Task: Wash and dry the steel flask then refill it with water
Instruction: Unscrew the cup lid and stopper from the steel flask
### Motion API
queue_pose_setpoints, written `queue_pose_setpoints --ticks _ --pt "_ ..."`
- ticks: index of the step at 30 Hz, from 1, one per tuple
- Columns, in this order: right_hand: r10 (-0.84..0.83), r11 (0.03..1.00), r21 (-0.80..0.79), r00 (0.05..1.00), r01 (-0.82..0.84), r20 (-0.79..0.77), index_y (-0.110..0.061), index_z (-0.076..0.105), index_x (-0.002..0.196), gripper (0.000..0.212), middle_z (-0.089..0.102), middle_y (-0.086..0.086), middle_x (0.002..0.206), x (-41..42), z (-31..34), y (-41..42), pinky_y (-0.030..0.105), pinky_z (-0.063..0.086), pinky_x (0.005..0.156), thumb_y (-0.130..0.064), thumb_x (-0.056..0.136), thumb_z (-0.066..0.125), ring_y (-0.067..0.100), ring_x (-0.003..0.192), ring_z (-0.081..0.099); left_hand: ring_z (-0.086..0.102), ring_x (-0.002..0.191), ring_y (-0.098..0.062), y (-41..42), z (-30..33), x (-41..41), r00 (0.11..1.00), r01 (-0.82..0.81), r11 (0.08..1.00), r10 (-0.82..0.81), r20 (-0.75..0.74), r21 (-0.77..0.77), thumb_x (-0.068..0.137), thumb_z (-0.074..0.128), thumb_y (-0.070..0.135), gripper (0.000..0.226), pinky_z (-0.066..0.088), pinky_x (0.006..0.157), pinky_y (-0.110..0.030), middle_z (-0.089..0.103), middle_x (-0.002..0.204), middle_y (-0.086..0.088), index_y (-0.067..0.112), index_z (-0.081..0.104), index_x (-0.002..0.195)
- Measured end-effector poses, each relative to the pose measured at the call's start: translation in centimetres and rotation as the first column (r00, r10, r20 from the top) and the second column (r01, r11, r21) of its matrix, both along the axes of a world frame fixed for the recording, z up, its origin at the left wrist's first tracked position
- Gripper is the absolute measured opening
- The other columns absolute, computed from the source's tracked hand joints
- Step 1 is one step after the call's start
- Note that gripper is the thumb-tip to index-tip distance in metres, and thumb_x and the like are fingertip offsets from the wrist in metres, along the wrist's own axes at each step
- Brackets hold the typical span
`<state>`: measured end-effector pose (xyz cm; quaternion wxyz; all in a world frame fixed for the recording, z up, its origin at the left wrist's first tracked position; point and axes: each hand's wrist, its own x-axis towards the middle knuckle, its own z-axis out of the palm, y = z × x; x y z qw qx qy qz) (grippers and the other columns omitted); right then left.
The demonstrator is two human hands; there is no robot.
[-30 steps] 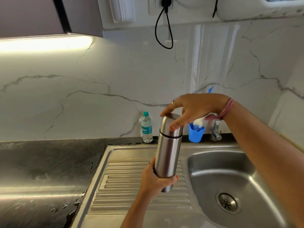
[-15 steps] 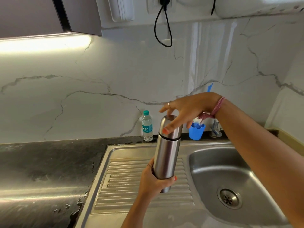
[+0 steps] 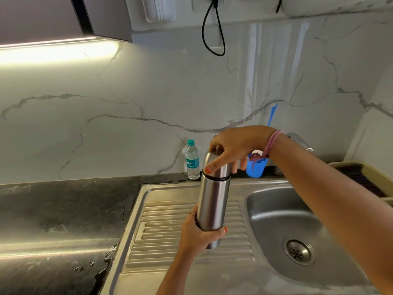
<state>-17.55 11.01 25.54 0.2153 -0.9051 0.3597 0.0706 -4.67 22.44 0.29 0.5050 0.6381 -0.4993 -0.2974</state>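
The left hand (image 3: 196, 235) grips the flask (image 3: 213, 201); the right hand (image 3: 231, 145) clasps its cap (image 3: 219, 167). Washing, drying and refilling all appear undone.

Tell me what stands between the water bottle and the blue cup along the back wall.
In the head view, the steel flask's cap, gripped by the right hand, fills the gap between them.

a small plastic water bottle (image 3: 192, 160) stands upright on the dark surface (image 3: 53, 209) by the marble wall, a blue cup (image 3: 256, 167) well to its right; a black cable (image 3: 213, 28) loops above.
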Motion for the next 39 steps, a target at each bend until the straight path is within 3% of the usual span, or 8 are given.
queue_pose_setpoints --ticks 6,12,15,17,20,27,35,39 --pt "0.082 0.994 0.042 0.936 -0.103 0.343 -0.026 0.055 0.128 0.053 0.055 -0.006 0.12 -2.2 1.2 -1.5 0.023 0.057 0.065 -0.026 0.08 0.077 0.012 0.087 0.069 0.066 0.09 0.001 0.2 -0.7 0.9 0.999 -0.017 1.0 0.018 -0.028 0.025 0.056 0.096 0.019 0.076 0.057 0.074 -0.02 0.068 0.105 0.01 0.034 0.055 0.118" --pt "-0.14 0.99 0.087 0.818 0.11 0.558 -0.024 0.053 0.128 0.053 0.059 -0.007 0.114 -4.5 -1.4 -2.6 0.022 0.057 0.064 -0.037 0.08 0.072 0.017 0.083 0.072 0.068 0.084 -0.002 0.8 -1.9 2.1 0.994 -0.074 0.996 0.077 -0.075 0.04 0.053 0.096 0.015 0.072 0.056 0.069 -0.02 0.071 0.098 0.01 0.032 0.059 0.113" --pt "-0.221 0.968 0.04 0.761 0.249 0.61 -0.02 0.05 0.125 0.051 0.059 -0.005 0.111 -4.9 -5.5 -3.6 0.018 0.055 0.059 -0.038 0.082 0.072 0.013 0.075 0.069 0.07 0.085 -0.006 0.9 -2.3 2.4 0.988 -0.085 0.994 0.092 -0.12 0.061 0.046 0.095 0.028 0.076 0.06 0.077 -0.032 0.072 0.1 0.006 0.033 0.059 0.112" --pt "-0.259 0.956 0.032 0.783 0.293 0.566 -0.019 0.049 0.121 0.051 0.056 -0.006 0.107 -5.1 -9.1 -4.1 0.016 0.054 0.06 -0.039 0.081 0.073 0.011 0.08 0.065 0.071 0.086 -0.008 1.0 -2.6 2.7 0.985 -0.094 0.994 0.102 -0.141 0.064 0.041 0.093 0.036 0.079 0.061 0.079 -0.038 0.072 0.101 0.005 0.032 0.059 0.112" --pt "-0.268 0.96 0.042 0.865 0.276 0.424 -0.02 0.051 0.117 0.054 0.057 -0.007 0.108 -5.1 -14.8 -3.9 0.02 0.053 0.077 -0.045 0.076 0.077 0.011 0.096 0.06 0.07 0.086 -0.007 1.2 -2.8 2.9 0.985 -0.106 0.993 0.113 -0.128 0.06 0.041 0.092 0.038 0.079 0.061 0.077 -0.034 0.072 0.101 0.006 0.034 0.059 0.113" --pt "-0.172 0.982 0.101 0.979 0.161 0.11 -0.029 0.052 0.123 0.058 0.054 -0.006 0.116 -4.1 -25.3 -1.4 0.029 0.052 0.09 -0.029 0.071 0.077 0.012 0.102 0.055 0.068 0.084 -0.004 1.7 -3.2 3.3 0.984 -0.122 0.99 0.13 -0.118 0.073 0.045 0.092 0.032 0.074 0.061 0.074 -0.034 0.071 0.1 0.007 0.037 0.058 0.11" --pt "-0.077 0.997 0.016 0.996 0.078 -0.046 -0.032 0.05 0.124 0.061 0.057 -0.005 0.12 -3.2 -29.7 -0.3 0.032 0.05 0.088 -0.031 0.068 0.074 0.015 0.106 0.053 0.066 0.084 0.001 1.9 -4.0 3.4 0.986 -0.122 0.989 0.13 -0.101 0.081 0.051 0.096 0.021 0.074 0.055 0.071 -0.021 0.069 0.103 0.007 0.039 0.055 0.11" --pt "-0.071 0.997 0.0 0.995 0.071 -0.068 -0.03 0.048 0.128 0.063 0.054 -0.002 0.122 -2.9 -30.2 -0.2 0.03 0.048 0.088 -0.032 0.07 0.075 0.017 0.106 0.052 0.067 0.085 -0.001 2.0 -4.2 3.5 0.987 -0.119 0.989 0.127 -0.096 0.086 0.052 0.096 0.023 0.075 0.056 0.073 -0.025 0.07 0.102 0.008 0.038 0.056 0.113"
